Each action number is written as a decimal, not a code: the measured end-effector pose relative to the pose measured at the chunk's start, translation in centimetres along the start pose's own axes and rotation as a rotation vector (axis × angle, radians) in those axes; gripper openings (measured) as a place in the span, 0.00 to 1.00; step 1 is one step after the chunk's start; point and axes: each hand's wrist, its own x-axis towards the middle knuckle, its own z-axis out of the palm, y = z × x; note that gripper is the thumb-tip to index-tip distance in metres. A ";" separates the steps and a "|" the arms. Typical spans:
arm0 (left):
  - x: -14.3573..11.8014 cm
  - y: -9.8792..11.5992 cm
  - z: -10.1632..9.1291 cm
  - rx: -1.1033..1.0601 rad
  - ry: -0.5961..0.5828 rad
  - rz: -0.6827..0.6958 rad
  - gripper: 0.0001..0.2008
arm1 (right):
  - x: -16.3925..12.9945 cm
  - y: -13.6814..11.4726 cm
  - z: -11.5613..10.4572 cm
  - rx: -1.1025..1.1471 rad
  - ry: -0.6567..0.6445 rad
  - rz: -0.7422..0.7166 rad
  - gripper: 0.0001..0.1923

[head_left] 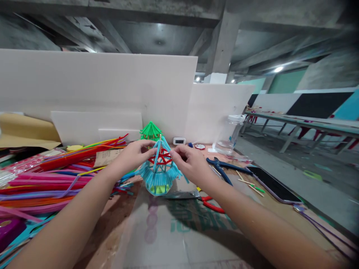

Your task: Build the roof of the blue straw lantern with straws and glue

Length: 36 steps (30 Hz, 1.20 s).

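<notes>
A small pavilion model (pixel 158 173) of blue pipe cleaners, with a red ring frame (pixel 164 156) in its upper part, stands on the cardboard in front of me. My left hand (pixel 138 155) pinches at the model's top from the left, fingers bent around the blue strips. From the right, my right hand (pixel 190 158) has its thumb and fingers closed at the blue strips beside the red ring. Exactly which strip each hand grips is partly hidden by the fingers. Behind the model rises a green pipe-cleaner roof (pixel 151 130).
Bundled coloured pipe cleaners (pixel 50 183) cover the left side. Red-handled scissors (pixel 209 203) lie by the model. Blue-handled pliers (pixel 224 166), a phone (pixel 273 183) and a water bottle (pixel 228 136) are at the right. A white board (pixel 117 86) stands behind.
</notes>
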 end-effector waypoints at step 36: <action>-0.2 1.0 -0.1 0.057 -0.009 -0.002 0.23 | 0.1 0.1 0.9 -0.093 -0.062 0.051 0.14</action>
